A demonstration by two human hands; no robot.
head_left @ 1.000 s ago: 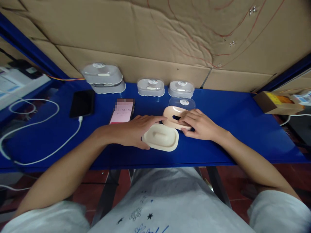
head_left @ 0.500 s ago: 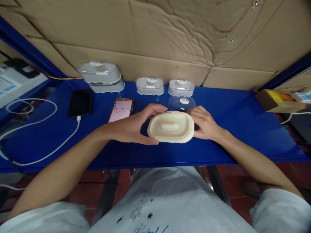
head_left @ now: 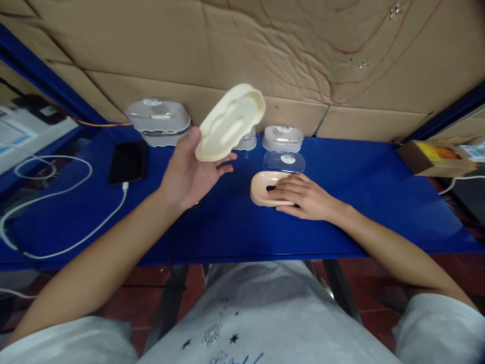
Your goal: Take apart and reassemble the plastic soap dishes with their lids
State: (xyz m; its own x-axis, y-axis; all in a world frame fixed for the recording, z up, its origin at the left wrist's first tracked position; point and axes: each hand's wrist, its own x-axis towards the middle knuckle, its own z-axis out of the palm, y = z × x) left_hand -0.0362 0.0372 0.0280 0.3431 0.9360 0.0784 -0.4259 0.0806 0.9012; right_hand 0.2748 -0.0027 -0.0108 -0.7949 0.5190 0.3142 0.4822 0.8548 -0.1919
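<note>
1. Up and left since 0.5 sec ago: the cream tray (head_left: 231, 124) is now hanging high & tilted, away from the peach tray (head_left: 259, 189), not sitting low btwn both hands.
2. Cream tray is prob being light & stiff, like thin plastic. Its smooth sides are looking a bit slippery; it's prob not breaking easily. Short end or rim is looking best for holding.
3. L hand (head_left: 189, 169) is pinching the cream tray's low end, thumb in front, other fingers mostly hiding behind. Thumb & fingers are being kept apart only by the thin tray. Two fingertips are poking out below.
4. R hand (head_left: 306, 198) is resting on the peach tray's right part, fingers reaching inside by the dark hole. Can't tell if it's squeezing or just touching.
5. Peach tray is sitting flat on the blue table (head_left: 341, 167). Clear lid w/ round sticker (head_left: 284, 162) is lying just behind it.
6. Farther back, grey boxes w/ clear tops (head_left: 283, 139) are standing by the cardboard wall (head_left: 151, 45).
7. Far L, a dark phone (head_left: 128, 162) is lying w/ a white cord (head_left: 125, 186) plugged in.
</note>
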